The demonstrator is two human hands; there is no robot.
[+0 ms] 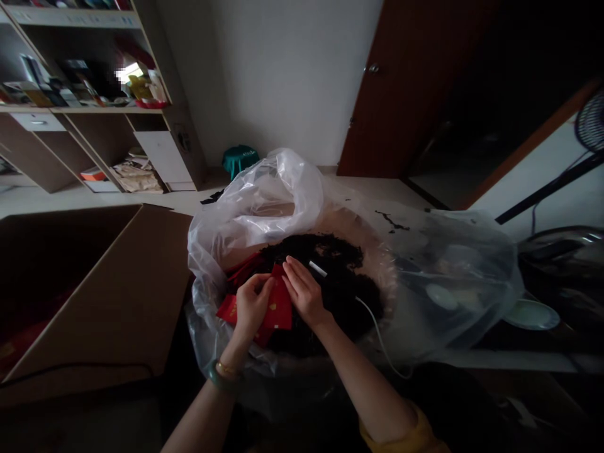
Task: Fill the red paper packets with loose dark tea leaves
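My left hand [252,305], with a green bangle and a gold bracelet at the wrist, pinches a small red packet [279,308] with gold print. My right hand [304,294] is at the packet's upper right edge, its fingers close together and its thumb side against the packet. Both hands are over a heap of dark, loose, leaf-like material [340,302] in a wide round container lined with clear plastic [207,251]. More red packets [243,269] lie at the heap's left side. A short white stick-like piece [318,269] rests on the heap.
An open cardboard box [141,277] stands at the left, with red things inside. A white cord [377,327] crosses the container's right rim. Clear plastic [467,277] spreads to the right near a pale dish [533,314]. Behind are a green-covered bin [240,158], shelves and a brown door [391,94].
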